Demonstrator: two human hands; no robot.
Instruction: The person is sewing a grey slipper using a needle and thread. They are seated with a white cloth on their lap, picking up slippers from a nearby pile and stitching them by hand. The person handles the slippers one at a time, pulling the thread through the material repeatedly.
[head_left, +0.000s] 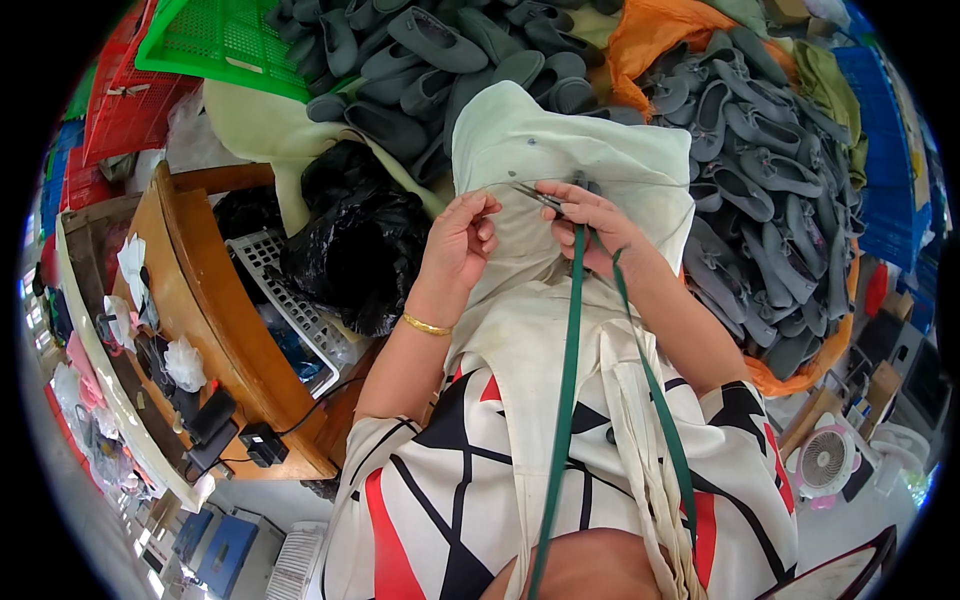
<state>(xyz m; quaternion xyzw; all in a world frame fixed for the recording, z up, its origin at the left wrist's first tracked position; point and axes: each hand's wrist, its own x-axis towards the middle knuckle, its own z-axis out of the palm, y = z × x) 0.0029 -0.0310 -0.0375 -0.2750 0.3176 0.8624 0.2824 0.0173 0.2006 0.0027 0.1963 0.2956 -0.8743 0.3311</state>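
My right hand (pixel 598 222) grips small dark metal snips (pixel 543 198), their points turned left toward my other hand. A green ribbon (pixel 570 360) hangs from my neck down to this hand. My left hand (pixel 462 240) is closed, thumb and forefinger pinched together near the snips' tips. Whatever it pinches is too small to make out. A thin dark thread (pixel 650 183) runs from beside my right hand to the right, over the pale cloth apron (pixel 560 120) spread across my lap. A small dark thing behind my right fingers is mostly hidden.
Grey slip-on shoes (pixel 425 40) are heaped ahead. More grey shoes (pixel 760 120) fill an orange sack (pixel 640 40) at the right. To the left are a black plastic bag (pixel 350 240), a white basket (pixel 300 330) and a wooden table (pixel 220 330). A green crate (pixel 215 45) stands far left.
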